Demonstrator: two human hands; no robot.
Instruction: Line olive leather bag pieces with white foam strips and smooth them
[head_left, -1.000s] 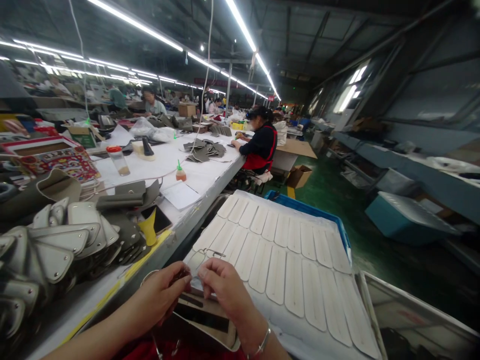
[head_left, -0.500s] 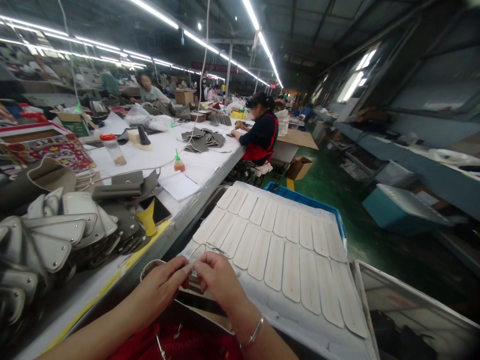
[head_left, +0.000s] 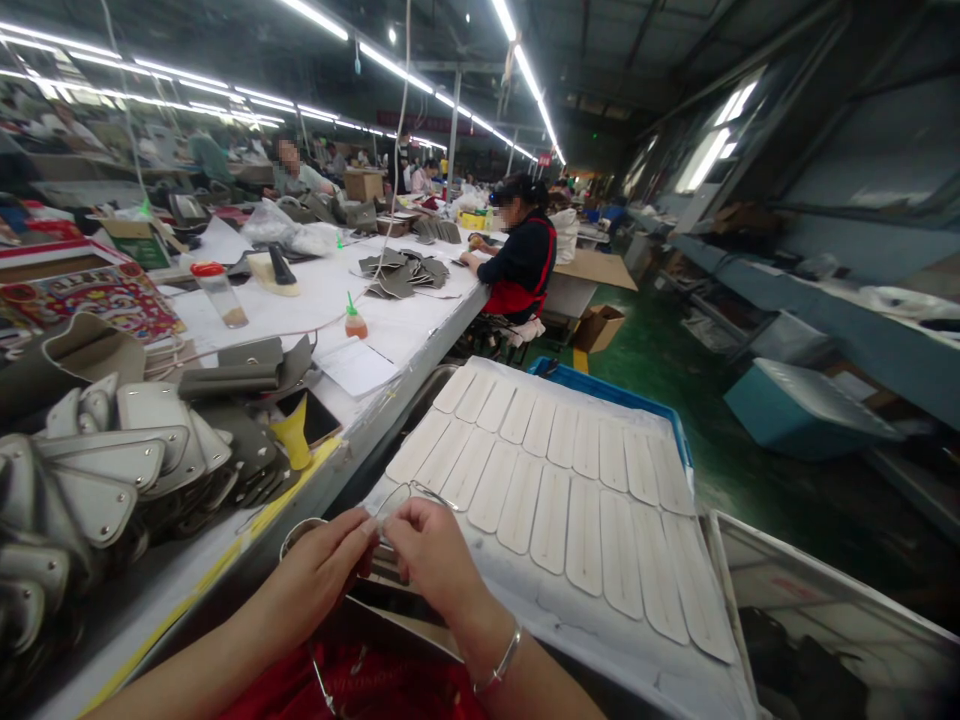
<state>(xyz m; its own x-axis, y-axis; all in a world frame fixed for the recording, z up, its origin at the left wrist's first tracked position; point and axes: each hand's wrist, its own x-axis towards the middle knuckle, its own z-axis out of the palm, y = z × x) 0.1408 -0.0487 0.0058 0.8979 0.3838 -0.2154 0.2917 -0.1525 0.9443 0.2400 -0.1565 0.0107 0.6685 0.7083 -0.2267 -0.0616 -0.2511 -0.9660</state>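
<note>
My left hand point(head_left: 322, 565) and my right hand point(head_left: 435, 555) are close together above my lap, at the near left corner of the white-covered surface. Both have thumb and fingers pinched. Whatever lies between the fingertips is too small or hidden to make out. A thin metal wire loop point(head_left: 394, 497) shows just beyond the fingertips, and a curved rim point(head_left: 294, 535) appears behind my left hand. Below the hands is a partly hidden flat piece with a pale edge point(head_left: 420, 625). Pale rounded strips point(head_left: 551, 515) lie in two rows to the right.
On the left, a white table point(head_left: 300, 320) carries stacked grey riveted pieces point(head_left: 105, 480), a yellow funnel-shaped thing point(head_left: 292, 435), a glue bottle point(head_left: 355, 322) and a red-lidded jar point(head_left: 219, 295). A co-worker point(head_left: 517, 255) sits farther along it. A white crate point(head_left: 832, 590) stands at right.
My hands stay together and pinched, with only slight finger movement; the fingertips have parted a little. The view has shifted slightly.
</note>
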